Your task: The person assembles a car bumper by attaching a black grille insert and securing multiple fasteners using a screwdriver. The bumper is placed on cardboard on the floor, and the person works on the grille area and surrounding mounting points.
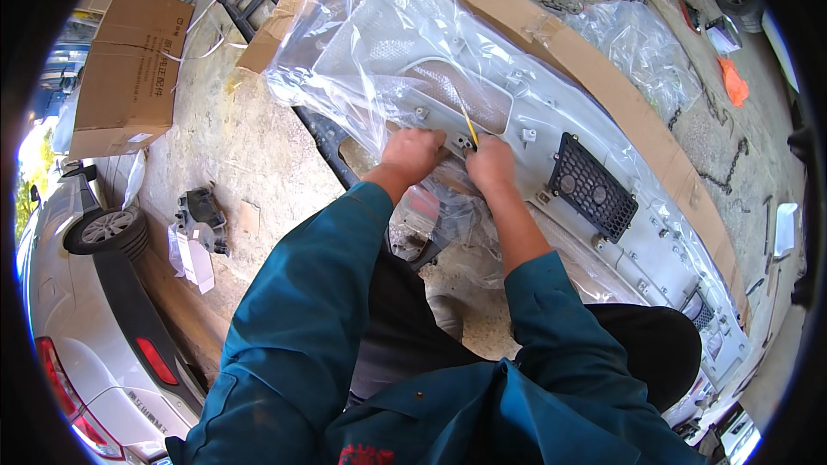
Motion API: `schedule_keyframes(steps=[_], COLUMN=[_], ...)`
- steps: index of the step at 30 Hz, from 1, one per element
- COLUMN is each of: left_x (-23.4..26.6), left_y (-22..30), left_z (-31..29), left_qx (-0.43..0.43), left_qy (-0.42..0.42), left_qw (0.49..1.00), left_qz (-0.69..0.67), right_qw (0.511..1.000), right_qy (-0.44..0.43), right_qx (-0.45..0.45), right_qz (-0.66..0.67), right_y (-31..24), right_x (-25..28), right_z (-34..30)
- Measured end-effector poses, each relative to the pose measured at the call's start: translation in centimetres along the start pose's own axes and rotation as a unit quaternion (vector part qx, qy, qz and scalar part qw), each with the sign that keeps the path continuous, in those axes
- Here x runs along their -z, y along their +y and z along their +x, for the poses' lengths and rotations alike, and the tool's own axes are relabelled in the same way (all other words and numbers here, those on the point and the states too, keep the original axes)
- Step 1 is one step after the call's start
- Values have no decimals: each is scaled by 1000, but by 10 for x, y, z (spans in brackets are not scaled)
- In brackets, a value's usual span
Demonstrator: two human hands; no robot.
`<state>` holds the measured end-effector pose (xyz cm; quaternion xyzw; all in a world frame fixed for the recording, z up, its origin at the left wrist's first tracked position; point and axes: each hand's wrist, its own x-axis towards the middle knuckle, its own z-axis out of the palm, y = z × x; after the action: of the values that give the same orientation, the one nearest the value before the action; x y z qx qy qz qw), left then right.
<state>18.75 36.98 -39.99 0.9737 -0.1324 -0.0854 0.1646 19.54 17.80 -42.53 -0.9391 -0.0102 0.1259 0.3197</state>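
A large silver-grey car panel point(538, 133) lies before me, its clip-studded side up, partly under clear plastic wrap point(345, 52). My right hand point(492, 164) is closed at its near edge around a slim tool with a yellow shank point(470, 127), whose thin end points away over the panel. My left hand point(412, 155) is closed beside it at the same edge; whatever its fingers grip is hidden. A small dark fitting point(463, 143) shows between the hands. Black honeycomb mesh point(593, 186) is set in the panel to the right.
Flattened cardboard point(655, 133) runs along the panel's far edge. A cardboard box point(133, 69) stands far left, above a white car point(112, 327). A black part point(202, 211) lies on the floor. Crumpled plastic point(642, 52), an orange cloth-like piece point(733, 81) and chains point(732, 168) lie at right.
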Motion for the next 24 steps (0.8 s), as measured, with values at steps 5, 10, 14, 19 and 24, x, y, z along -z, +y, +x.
schedule_keyframes(steps=[5, 10, 14, 19, 24], left_x=[0, 0, 0, 1, 0], left_y=[1, 0, 0, 1, 0], left_z=[0, -3, -1, 0, 1], left_qx=[-9, -18, -12, -2, -4], left_qy=[11, 18, 6, -15, -19], left_qw=[1000, 1000, 1000, 1000, 1000], left_qz=[-4, -8, -2, 8, 11], right_qw=[999, 998, 993, 986, 984], right_qy=[-5, -6, -8, -7, -5], right_qx=[15, 19, 53, 96, 120], right_qz=[-38, -54, -102, -137, -129], right_y=[4, -1, 0, 2, 4], right_x=[-6, -4, -5, -4, -3], right_z=[4, 0, -1, -6, -6])
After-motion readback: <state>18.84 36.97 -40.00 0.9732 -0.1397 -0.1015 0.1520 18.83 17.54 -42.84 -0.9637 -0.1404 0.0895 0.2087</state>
